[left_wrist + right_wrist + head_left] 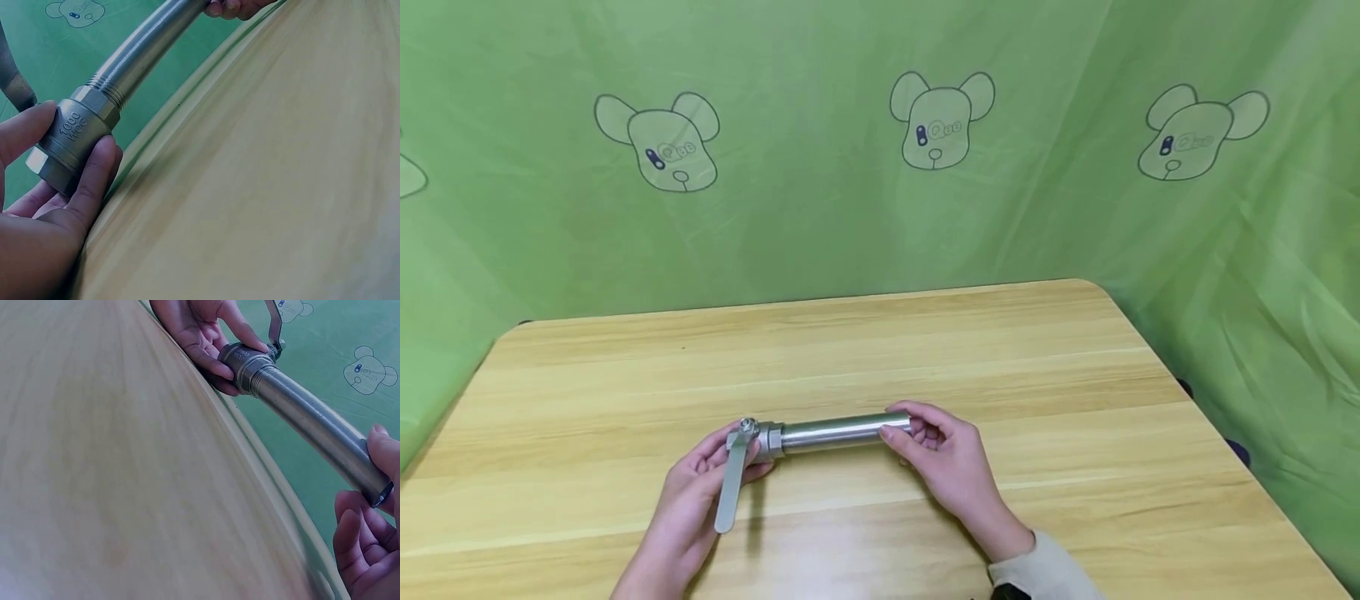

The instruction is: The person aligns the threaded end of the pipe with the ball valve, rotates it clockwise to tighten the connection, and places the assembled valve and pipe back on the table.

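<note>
While the pipe (838, 431) is held above the surface (850, 358) | long axis: left to right | left hand (691, 493): gripping valve (772, 440) at left end | right hand (953, 467): pinching pipe's right end | nearer: neither, both hands in contact

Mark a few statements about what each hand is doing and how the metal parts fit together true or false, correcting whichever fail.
1. The left hand holds the valve. True.
2. The right hand holds the pipe near its free end. True.
3. The pipe and valve are apart. False: they are joined.
4. A flat lever is attached to the valve. True.
5. The right hand grips the lever. False: it holds the pipe.
</note>
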{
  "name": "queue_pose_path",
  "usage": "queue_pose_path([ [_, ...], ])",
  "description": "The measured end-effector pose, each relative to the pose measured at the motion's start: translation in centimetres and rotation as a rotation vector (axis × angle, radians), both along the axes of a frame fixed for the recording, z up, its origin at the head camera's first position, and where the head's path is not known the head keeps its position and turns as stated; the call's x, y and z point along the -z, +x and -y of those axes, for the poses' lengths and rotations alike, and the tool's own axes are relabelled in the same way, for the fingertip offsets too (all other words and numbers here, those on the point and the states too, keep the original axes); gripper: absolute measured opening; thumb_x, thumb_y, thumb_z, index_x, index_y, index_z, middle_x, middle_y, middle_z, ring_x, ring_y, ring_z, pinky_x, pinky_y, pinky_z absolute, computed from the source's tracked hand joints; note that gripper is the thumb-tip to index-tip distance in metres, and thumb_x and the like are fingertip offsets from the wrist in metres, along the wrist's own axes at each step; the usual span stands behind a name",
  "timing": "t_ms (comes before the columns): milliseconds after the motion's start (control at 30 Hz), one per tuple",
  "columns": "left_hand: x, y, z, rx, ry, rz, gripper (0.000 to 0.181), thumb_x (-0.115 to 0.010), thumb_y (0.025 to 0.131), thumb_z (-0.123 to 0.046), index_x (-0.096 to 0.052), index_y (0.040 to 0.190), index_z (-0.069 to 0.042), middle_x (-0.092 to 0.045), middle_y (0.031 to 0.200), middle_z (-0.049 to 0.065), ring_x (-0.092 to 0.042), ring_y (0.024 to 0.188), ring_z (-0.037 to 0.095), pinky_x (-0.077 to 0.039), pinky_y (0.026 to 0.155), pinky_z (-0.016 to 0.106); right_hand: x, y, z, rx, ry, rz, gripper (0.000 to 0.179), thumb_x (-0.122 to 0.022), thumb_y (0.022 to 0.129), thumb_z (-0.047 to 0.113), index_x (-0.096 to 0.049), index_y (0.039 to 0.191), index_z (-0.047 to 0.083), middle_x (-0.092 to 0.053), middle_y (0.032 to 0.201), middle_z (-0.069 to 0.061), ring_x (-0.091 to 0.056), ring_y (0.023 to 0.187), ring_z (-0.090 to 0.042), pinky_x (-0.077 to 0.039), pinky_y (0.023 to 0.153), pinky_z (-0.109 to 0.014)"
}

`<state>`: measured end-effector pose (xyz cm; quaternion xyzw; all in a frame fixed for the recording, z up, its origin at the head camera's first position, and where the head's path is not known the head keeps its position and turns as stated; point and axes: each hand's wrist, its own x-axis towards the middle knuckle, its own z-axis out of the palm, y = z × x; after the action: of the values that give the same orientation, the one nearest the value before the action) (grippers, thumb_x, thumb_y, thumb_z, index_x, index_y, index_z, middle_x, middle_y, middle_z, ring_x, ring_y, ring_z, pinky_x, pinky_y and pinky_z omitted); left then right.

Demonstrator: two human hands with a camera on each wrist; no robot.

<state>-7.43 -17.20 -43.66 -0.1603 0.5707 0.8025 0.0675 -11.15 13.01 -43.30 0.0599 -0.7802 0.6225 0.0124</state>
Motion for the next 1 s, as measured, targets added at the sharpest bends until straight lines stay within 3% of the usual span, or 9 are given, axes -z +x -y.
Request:
queue_pose_path([
  [600,-0.02,0.23,0.06,0.023,-0.01,0.009,0.06,-0.067,0.102,-0.004,-0.044,0.157,0.001,-0.08,0.122,-0.012,-0.078,0.105,0.014,-0.065,0.104,0.033,-0.22,0.27,0.13,-0.014,-0.012,0.068,0.026,-0.083,0.096,0.022,-0.076,0.117,0.009,-0.066,0.083,-0.004,-0.065,0.064,-0.016,-0.06,0.058,-0.023],
  [833,0.1,0.15,0.06,0.007,0.002,-0.007,0.057,-0.067,0.103,-0.003,-0.046,0.156,0.001,-0.08,0.123,-0.01,-0.078,0.104,0.015,-0.066,0.102,0.033,-0.14,0.25,-0.16,-0.045,-0.067,0.006,0.041,-0.082,0.091,0.007,-0.069,0.13,0.002,-0.067,0.087,-0.008,-0.067,0.067,-0.013,-0.061,0.061,-0.021],
  [1000,0.11,0.06,0.16,0.006,0.005,-0.003,0.057,-0.066,0.104,-0.002,-0.045,0.156,0.002,-0.08,0.122,-0.01,-0.078,0.103,0.014,-0.065,0.102,0.033,-0.2,0.21,0.1,-0.041,-0.096,0.013,0.038,-0.08,0.09,-0.001,-0.069,0.127,0.0,-0.071,0.091,-0.011,-0.071,0.07,-0.017,-0.067,0.065,-0.027],
])
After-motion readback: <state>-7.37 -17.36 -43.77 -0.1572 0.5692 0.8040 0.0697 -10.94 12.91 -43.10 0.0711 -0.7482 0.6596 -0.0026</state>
